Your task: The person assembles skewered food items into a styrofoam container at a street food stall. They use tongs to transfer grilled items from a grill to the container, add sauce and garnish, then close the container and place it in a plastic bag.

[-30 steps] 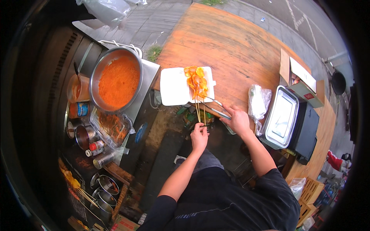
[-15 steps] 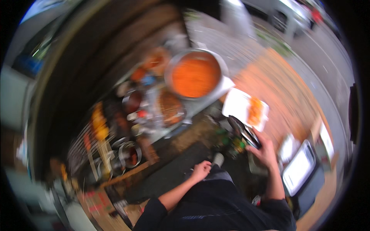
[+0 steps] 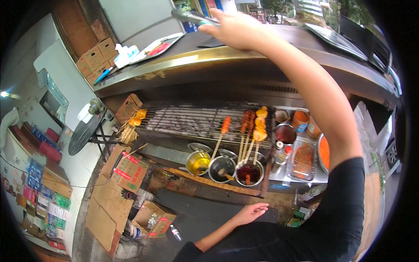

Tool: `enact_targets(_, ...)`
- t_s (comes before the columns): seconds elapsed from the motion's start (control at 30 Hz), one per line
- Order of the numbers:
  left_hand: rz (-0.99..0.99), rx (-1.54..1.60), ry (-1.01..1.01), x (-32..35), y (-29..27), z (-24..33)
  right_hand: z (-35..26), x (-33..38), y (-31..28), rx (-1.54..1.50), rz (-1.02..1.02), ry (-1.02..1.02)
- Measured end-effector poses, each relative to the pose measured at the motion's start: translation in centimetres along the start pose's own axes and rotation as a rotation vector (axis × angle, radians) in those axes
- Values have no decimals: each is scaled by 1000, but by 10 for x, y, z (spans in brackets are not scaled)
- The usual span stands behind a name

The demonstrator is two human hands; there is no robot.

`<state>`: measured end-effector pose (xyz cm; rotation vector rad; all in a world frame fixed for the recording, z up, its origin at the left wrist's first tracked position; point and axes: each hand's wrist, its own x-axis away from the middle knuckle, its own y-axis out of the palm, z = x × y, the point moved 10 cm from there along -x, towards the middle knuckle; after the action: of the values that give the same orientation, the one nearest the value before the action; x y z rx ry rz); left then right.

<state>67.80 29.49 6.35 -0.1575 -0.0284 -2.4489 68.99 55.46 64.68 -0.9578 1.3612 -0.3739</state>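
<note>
While tongs (image 3: pixel 187 16) hover, grill (image 3: pixel 183 120), skewers (image 3: pixel 260 124), pots (image 3: pixel 214 177)

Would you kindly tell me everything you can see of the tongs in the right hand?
The tongs look dark and slim, perhaps metal, with a rounded end pointing toward the picture's left. Near the top of the view, they slant slightly down toward the right hand, which grips them and hides part of them. Whether they stand open is too unclear to tell.
</note>
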Motion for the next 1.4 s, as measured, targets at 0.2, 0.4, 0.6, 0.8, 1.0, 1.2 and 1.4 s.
enact_targets(0.2, 339, 188, 2, 63, -95, -5, -134, -177, 153, 331, -310, -219)
enact_targets(0.4, 526, 213, -20, 95, -141, 2, -156, -220, 213, 53, -113, -132)
enact_targets(0.6, 643, 40, 93, 44, -189, 74, -166, -167, 157, 112, 93, -260)
enact_targets(0.8, 793, -494, 358, -20, -218, 125, -73, 147, 149, -570, -189, -327)
enact_targets(1.0, 527, 383, -101, -90, -206, 26, 90, 395, 288, -838, -462, 1069)
enact_targets(1.2, 416, 664, -111, -98, -191, 20, 94, 414, 334, -1280, -247, 1094)
enact_targets(1.4, 476, 635, -183, -82, -190, 19, 107, 401, 313, -1024, -213, 937)
